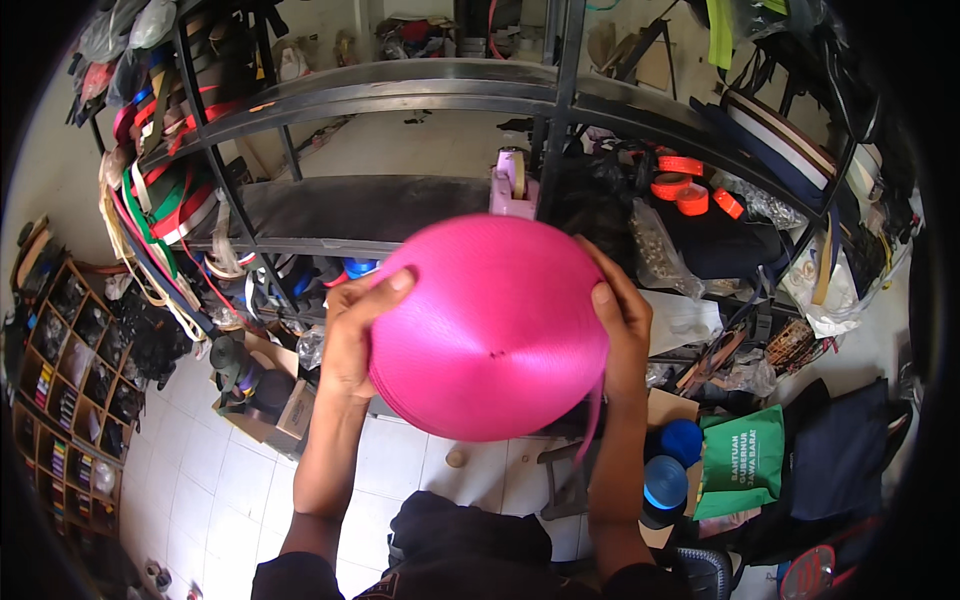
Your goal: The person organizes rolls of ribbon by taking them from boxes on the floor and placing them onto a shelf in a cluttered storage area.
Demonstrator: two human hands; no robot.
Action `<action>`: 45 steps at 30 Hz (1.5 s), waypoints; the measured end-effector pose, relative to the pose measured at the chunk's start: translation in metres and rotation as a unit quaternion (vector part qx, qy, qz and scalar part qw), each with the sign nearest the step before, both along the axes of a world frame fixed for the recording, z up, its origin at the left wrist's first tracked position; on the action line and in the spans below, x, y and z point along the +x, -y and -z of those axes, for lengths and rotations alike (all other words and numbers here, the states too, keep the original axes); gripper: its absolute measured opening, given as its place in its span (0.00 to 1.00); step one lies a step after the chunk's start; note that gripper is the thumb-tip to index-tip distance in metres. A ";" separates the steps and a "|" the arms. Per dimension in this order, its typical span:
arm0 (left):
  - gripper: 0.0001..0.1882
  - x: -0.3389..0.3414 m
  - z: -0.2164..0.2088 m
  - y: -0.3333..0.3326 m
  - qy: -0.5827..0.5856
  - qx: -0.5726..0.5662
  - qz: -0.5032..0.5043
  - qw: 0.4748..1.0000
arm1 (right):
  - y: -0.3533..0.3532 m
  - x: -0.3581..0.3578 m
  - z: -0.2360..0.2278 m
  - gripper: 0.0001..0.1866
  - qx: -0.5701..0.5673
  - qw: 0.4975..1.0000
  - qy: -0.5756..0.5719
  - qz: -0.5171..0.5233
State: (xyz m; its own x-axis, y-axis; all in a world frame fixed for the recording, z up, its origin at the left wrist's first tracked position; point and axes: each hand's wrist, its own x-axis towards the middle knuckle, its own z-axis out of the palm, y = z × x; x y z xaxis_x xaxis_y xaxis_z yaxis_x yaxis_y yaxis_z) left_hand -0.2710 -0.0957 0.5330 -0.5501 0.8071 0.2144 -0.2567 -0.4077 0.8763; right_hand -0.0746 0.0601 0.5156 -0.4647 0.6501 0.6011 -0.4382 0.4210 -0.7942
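A large roll of bright pink webbing (490,320) is held up in front of me, its flat wound face turned toward me. My left hand (355,325) grips its left edge, thumb lying on the face and fingers hidden behind. On the right edge my right hand (622,315) holds it in the same way, with the fingers wrapped around the rim. A loose end of the webbing (592,425) hangs down beside my right wrist. Behind the roll, a lilac tape dispenser (514,190) stands on a black shelf (350,210).
Orange rolls (680,185) and plastic bags lie on the right of the shelving. Colourful straps (165,220) hang at left above a wooden pigeonhole rack (75,390). A cardboard box (265,400) sits on the tiled floor. Blue rolls (665,483) and a green bag (740,458) are at right.
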 end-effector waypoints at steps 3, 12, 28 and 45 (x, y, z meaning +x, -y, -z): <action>0.21 0.009 -0.005 -0.012 0.042 0.062 -0.026 0.997 | 0.006 -0.011 0.013 0.24 -0.015 0.992 -0.100 0.070; 0.26 -0.001 0.009 -0.046 0.073 0.158 -0.148 0.974 | 0.005 -0.069 -0.024 0.23 -0.097 0.946 -0.276 0.141; 0.47 -0.136 -0.151 -0.113 -0.342 0.120 -0.206 0.909 | -0.106 -0.192 -0.194 0.18 -0.061 0.995 -0.064 -0.044; 0.44 -0.195 -0.169 -0.184 -0.592 -0.079 0.021 0.802 | -0.194 -0.205 -0.234 0.36 0.038 0.851 0.459 0.253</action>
State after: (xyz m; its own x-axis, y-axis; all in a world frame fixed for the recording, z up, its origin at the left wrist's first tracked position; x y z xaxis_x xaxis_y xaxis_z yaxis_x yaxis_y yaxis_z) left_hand -0.4656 0.0882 0.7018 -0.0085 0.8883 0.4592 0.7819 -0.2803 0.5568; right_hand -0.2797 0.2544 0.7497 -0.4340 0.8816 0.1853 0.6041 0.4374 -0.6661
